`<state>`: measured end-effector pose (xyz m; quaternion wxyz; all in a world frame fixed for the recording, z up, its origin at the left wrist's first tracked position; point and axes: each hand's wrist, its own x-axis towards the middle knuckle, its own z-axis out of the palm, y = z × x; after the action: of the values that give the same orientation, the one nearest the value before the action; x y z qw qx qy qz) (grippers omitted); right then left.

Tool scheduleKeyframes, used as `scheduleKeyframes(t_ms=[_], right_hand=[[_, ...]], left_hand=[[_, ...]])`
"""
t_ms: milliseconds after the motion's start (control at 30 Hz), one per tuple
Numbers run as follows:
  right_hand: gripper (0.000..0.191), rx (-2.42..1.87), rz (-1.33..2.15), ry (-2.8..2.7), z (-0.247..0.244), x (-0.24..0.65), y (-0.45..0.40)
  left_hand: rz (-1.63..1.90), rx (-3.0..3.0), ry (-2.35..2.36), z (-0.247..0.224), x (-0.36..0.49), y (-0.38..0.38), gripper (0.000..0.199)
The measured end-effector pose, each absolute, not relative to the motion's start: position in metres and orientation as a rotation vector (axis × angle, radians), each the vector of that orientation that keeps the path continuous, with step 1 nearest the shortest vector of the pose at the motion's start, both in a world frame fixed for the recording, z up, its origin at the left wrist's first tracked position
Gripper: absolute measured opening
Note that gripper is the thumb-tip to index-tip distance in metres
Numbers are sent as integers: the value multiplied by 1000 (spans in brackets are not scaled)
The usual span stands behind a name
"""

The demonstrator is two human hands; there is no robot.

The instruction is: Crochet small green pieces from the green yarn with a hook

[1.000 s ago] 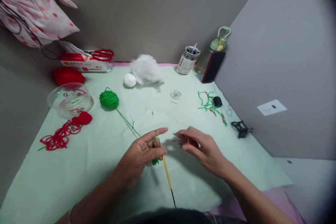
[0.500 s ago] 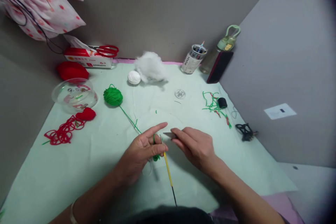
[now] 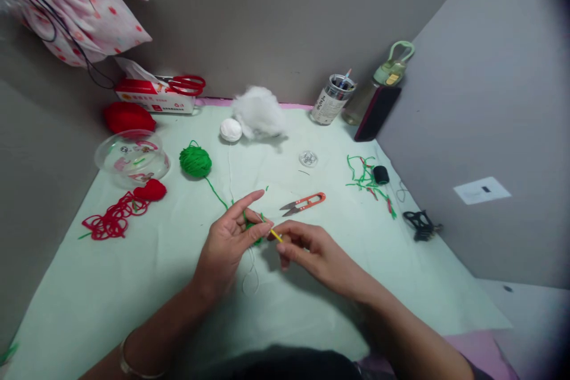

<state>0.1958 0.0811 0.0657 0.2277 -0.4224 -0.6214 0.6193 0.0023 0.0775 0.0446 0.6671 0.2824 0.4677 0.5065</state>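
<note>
While the left hand (image 3: 225, 246) pinches a small green piece (image 3: 257, 241) at its fingertips, the right hand (image 3: 314, 247) grips a yellow-handled tool (image 3: 276, 236), apparently a hook, beside it. The step in hand appears to be hooking green yarn (image 3: 196, 161); the next move calls for even strand tension. Orange snips (image 3: 304, 199) lie just beyond.

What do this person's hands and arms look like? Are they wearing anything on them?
The left hand and right hand look ungloved, with no ring that I can make out. A thin, pale bangle circles the left forearm. What seems a dark sleeve edge shows high on the right arm.
</note>
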Motion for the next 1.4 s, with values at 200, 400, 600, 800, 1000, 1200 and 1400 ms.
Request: scheduleKeyframes(t_ms=[200,400,600,800,1000,1200,1400], right_hand=[[32,-1189,1598,-1271,62,202,99],[35,-1205,1458,-1563,59,192,96],[39,-1268,1265,-1695,48,184,92],[50,-1145,1597,-1365,47,188,92],[51,-1112,1532,-1419,46,187,96],[39,-854,1725,-1254,36,180,93],[42,-819,1850,-1154,27,175,91]], left_hand=[[1127,776,1154,35,-4,79,61],[1062,1066,1230,33,1,76,48],[1053,1189,1180,27,5,77,8],[917,1185,1153,39,9,77,13],[844,1078,1117,35,12,76,21],[898,1116,1132,27,21,70,27],[979,1248,1196,16,27,58,20]])
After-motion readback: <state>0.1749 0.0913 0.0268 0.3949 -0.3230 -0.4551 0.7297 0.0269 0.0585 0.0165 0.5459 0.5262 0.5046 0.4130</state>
